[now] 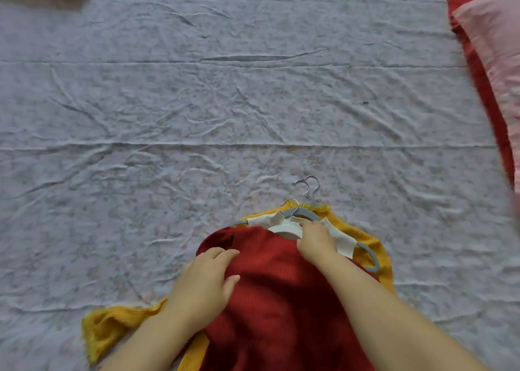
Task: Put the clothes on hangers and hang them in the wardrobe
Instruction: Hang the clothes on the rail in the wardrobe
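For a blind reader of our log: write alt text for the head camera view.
A left hand grips the shoulder of a red top while the right hand holds the white hanger at its neckline. Under it lie a yellow top and a grey hanger, hooks pointing away, on a wrinkled pale sheet.

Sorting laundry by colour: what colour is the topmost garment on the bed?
Dark red; the garment shows best in the head view.
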The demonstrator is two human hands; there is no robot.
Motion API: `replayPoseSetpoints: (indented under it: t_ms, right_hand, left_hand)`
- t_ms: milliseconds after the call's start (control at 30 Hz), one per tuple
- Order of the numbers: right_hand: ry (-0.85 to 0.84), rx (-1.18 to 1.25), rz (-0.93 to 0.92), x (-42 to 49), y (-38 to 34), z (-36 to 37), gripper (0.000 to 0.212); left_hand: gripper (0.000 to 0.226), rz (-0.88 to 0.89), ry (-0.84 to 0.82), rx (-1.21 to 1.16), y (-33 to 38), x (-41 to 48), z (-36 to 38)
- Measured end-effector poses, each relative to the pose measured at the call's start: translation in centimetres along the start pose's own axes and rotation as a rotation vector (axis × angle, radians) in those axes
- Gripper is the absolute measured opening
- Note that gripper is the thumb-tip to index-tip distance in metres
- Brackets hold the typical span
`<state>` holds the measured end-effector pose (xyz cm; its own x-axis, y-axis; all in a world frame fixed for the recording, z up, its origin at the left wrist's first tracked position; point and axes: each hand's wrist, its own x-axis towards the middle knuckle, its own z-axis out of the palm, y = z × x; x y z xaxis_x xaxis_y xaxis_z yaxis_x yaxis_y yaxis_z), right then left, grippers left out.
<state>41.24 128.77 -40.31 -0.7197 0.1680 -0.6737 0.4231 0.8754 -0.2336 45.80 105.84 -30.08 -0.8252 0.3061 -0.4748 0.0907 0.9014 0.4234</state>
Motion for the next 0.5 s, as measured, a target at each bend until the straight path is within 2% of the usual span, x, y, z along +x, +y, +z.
replayPoseSetpoints:
  t_ms: [167, 367, 500]
  right_hand:
    - [0.043, -0.012, 0.065, 2.8, 0.4, 2.4, 0.038]
    - [0.097, -0.140, 0.023, 3.0, 0.5, 2.7, 0.027]
    - [0.080, -0.051, -0.029, 2.1, 0.6, 2.3, 0.021]
  left_hand:
    - [0.047, -0.038, -0.007, -0.001, -0.9, 1.8, 0.5]
    - [0.046, -0.067, 0.023, -0.046, -1.2, 0.7, 0.2]
    - [0.046, -0.071, 0.050, -0.053, -1.8, -1.6, 0.2]
